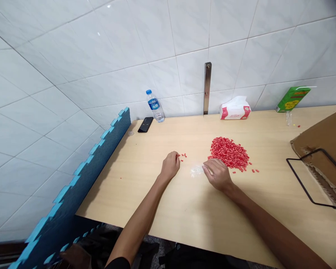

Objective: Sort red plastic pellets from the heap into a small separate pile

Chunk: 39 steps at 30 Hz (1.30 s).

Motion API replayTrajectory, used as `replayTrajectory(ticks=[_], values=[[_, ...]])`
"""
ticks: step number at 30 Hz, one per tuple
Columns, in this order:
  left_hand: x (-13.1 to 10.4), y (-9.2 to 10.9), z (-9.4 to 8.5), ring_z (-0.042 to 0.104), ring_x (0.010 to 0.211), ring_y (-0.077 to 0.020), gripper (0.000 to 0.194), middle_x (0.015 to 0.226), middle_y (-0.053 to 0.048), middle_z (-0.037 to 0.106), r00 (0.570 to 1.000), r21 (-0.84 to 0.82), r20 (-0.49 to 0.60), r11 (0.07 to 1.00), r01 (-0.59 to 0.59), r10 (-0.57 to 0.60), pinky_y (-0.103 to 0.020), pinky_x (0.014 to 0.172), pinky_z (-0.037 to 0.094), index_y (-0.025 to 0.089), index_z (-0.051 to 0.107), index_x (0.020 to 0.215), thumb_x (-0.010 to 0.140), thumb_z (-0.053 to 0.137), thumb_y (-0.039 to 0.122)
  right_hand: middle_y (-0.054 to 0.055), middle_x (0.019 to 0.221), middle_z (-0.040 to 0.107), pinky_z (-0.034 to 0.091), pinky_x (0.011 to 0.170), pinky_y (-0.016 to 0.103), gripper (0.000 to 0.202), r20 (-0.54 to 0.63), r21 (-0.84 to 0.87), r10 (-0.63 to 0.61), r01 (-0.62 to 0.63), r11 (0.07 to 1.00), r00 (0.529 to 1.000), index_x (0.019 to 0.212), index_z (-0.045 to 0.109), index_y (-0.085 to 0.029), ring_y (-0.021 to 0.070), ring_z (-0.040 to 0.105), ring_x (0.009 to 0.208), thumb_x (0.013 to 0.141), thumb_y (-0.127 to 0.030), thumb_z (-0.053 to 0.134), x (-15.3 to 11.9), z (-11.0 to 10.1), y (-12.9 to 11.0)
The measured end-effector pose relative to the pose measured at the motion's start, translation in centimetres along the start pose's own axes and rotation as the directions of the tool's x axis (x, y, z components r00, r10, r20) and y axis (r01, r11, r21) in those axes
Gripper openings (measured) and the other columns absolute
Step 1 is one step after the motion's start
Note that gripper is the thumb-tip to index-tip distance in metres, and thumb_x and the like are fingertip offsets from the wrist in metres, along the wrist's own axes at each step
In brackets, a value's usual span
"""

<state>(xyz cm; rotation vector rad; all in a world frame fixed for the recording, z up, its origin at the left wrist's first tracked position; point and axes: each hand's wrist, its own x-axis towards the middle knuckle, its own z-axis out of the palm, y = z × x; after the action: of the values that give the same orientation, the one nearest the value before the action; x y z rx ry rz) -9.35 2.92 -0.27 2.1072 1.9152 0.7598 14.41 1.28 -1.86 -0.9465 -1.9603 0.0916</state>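
A big heap of small red tube-like pieces (pixel 229 152) lies on the table, right of centre. My left hand (pixel 171 164) rests on the tabletop with its fingers curled together, beside a few loose red pieces (pixel 182 155). What its fingertips pinch, if anything, is too small to make out. Just below the heap's left side is my right hand (pixel 218 175), its thumb and fingers drawn together. Its fingertips touch the edge of a small cluster of clear pieces (pixel 196 171) lying between the two hands. Whether it holds one of these I cannot tell.
Along the wall stand a water bottle (pixel 155 107), a tissue pack (pixel 235 109) and a green box (pixel 293 98); a black phone (pixel 145 124) lies beside the bottle. Blue foam matting (pixel 100 149) borders the left edge. A cardboard box (pixel 324 149) and black wire frame (pixel 299 179) occupy the right.
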Motion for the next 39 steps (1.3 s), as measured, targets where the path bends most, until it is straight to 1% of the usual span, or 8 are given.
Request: replayTrajectory(ticks=[5, 8, 10, 15, 19, 27, 36, 39], values=[[0.4, -0.5, -0.3, 0.056, 0.075, -0.0148, 0.016, 0.087, -0.003, 0.059, 0.99, -0.283, -0.075, 0.954, 0.096, -0.122, -0.029, 0.07, 0.045, 0.02, 0.049, 0.096, 0.082, 0.045, 0.017, 0.005, 0.075, 0.066, 0.046, 0.071, 0.034, 0.013, -0.159, 0.085, 0.12, -0.107, 0.991, 0.98, 0.082, 0.064, -0.019, 0.0193, 0.059, 0.074, 0.087, -0.02, 0.052, 0.1, -0.6, 0.2], [0.3, -0.9, -0.4, 0.055, 0.072, -0.0132, 0.017, 0.086, -0.002, 0.057, 0.945, -0.399, -0.156, 0.894, 0.205, -0.287, -0.027, 0.068, 0.046, 0.019, 0.049, 0.096, 0.079, 0.047, 0.019, 0.007, 0.077, 0.062, 0.045, 0.071, 0.036, 0.015, -0.292, 0.065, 0.293, -0.286, 0.956, 0.911, 0.083, 0.064, -0.02, 0.0215, 0.055, 0.077, 0.088, -0.025, 0.05, 0.7, -1.8, 1.2], [0.2, -0.8, -0.4, 0.056, 0.074, -0.0139, 0.014, 0.086, -0.002, 0.057, 0.935, -0.385, -0.19, 0.899, 0.211, -0.3, -0.028, 0.069, 0.046, 0.019, 0.051, 0.092, 0.078, 0.049, 0.02, 0.009, 0.087, 0.06, 0.043, 0.078, 0.04, 0.015, -0.314, -0.035, 0.342, -0.371, 0.928, 0.886, 0.089, 0.065, -0.02, 0.0246, 0.052, 0.087, 0.086, -0.029, 0.053, 1.1, -2.6, 2.2], [0.7, 1.1, 0.4, 0.054, 0.087, -0.0191, 0.009, 0.087, -0.005, 0.061, 0.983, -0.122, -0.175, 0.99, -0.077, 0.055, -0.034, 0.081, 0.043, 0.02, 0.058, 0.081, 0.081, 0.048, 0.02, 0.008, 0.089, 0.058, 0.037, 0.078, 0.041, 0.02, 0.016, -0.313, 0.284, -0.264, 0.912, 0.959, 0.098, 0.065, -0.022, 0.0261, 0.047, 0.088, 0.083, -0.032, 0.058, 1.2, -2.5, 3.5], [1.3, 3.7, 1.5, 0.053, 0.089, -0.0202, 0.013, 0.088, -0.005, 0.062, 0.972, -0.033, -0.071, 0.974, -0.225, 0.223, -0.036, 0.084, 0.04, 0.021, 0.062, 0.084, 0.083, 0.049, 0.021, 0.009, 0.093, 0.058, 0.032, 0.078, 0.042, 0.024, 0.139, -0.386, 0.2, -0.133, 0.913, 0.97, 0.102, 0.065, -0.022, 0.0264, 0.045, 0.09, 0.084, -0.036, 0.056, 1.3, -1.6, 2.6], [0.3, 5.7, 2.2, 0.052, 0.089, -0.0222, 0.015, 0.091, -0.007, 0.062, 0.918, -0.004, 0.062, 0.92, -0.392, 0.391, -0.039, 0.082, 0.038, 0.021, 0.064, 0.089, 0.081, 0.055, 0.03, 0.012, 0.09, 0.059, 0.03, 0.075, 0.041, 0.019, 0.161, -0.479, 0.187, -0.089, 0.873, 0.969, 0.087, 0.062, -0.018, 0.0268, 0.044, 0.088, 0.086, -0.035, 0.053, 1.3, -1.1, 2.0], [-0.7, 6.1, 1.5, 0.052, 0.095, -0.0229, 0.025, 0.098, -0.007, 0.061, 0.921, -0.083, 0.102, 0.925, -0.37, 0.377, -0.039, 0.089, 0.038, 0.022, 0.065, 0.099, 0.077, 0.059, 0.034, 0.011, 0.094, 0.061, 0.03, 0.079, 0.043, 0.017, 0.199, -0.446, 0.209, -0.102, 0.889, 0.957, 0.089, 0.065, -0.017, 0.027, 0.045, 0.093, 0.089, -0.028, 0.051, 1.1, -1.2, 2.1], [-0.9, 6.0, 1.5, 0.05, 0.101, -0.0243, 0.031, 0.107, -0.008, 0.06, 0.887, -0.09, 0.186, 0.906, -0.412, 0.422, -0.039, 0.092, 0.037, 0.024, 0.066, 0.101, 0.075, 0.064, 0.039, 0.011, 0.097, 0.061, 0.03, 0.082, 0.043, 0.019, 0.224, -0.443, 0.213, -0.095, 0.891, 0.951, 0.091, 0.065, -0.018, 0.0271, 0.045, 0.095, 0.09, -0.027, 0.049, 1.1, -1.2, 2.2]])
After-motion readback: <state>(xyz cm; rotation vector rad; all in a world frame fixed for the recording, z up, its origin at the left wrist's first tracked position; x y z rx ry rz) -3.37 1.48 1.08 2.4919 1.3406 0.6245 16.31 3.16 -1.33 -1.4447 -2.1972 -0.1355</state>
